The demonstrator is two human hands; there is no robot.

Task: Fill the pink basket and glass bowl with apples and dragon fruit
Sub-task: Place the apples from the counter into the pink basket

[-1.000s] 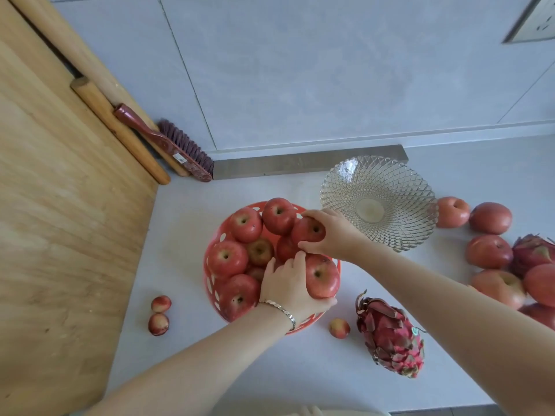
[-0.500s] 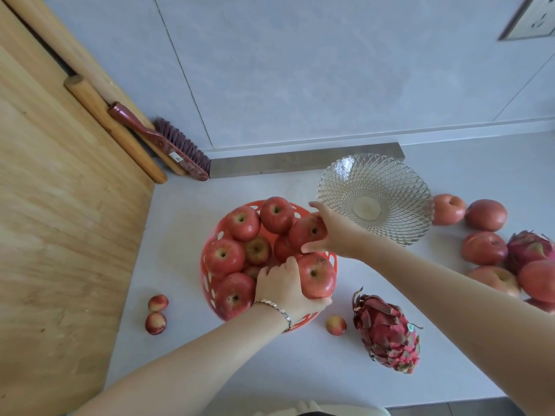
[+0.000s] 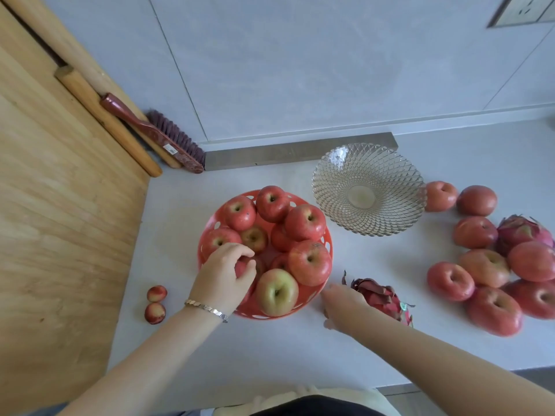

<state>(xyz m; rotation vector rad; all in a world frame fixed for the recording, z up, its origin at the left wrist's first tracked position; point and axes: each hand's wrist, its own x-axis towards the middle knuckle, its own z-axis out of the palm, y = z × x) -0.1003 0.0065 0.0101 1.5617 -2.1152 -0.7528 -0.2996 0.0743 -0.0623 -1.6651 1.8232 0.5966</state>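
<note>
My left hand [image 3: 223, 277] grips an apple [image 3: 241, 268] in the basket [image 3: 300, 299]. I can't tell my right hand [image 3: 339, 301]. Rightward: eight loose apples [image 3: 450, 280], two dragon fruits [image 3: 381, 297].

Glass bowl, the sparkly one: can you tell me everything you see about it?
The glass bowl is clear, wide and shallow, cut all over with a criss-cross diamond pattern, with a wavy rim and a smooth round base. It stands upright and empty on the pale counter, in front of a metal strip and back-right of the pink basket. An apple sits at its right edge; whether they touch is unclear. Nobody touches it.
</note>
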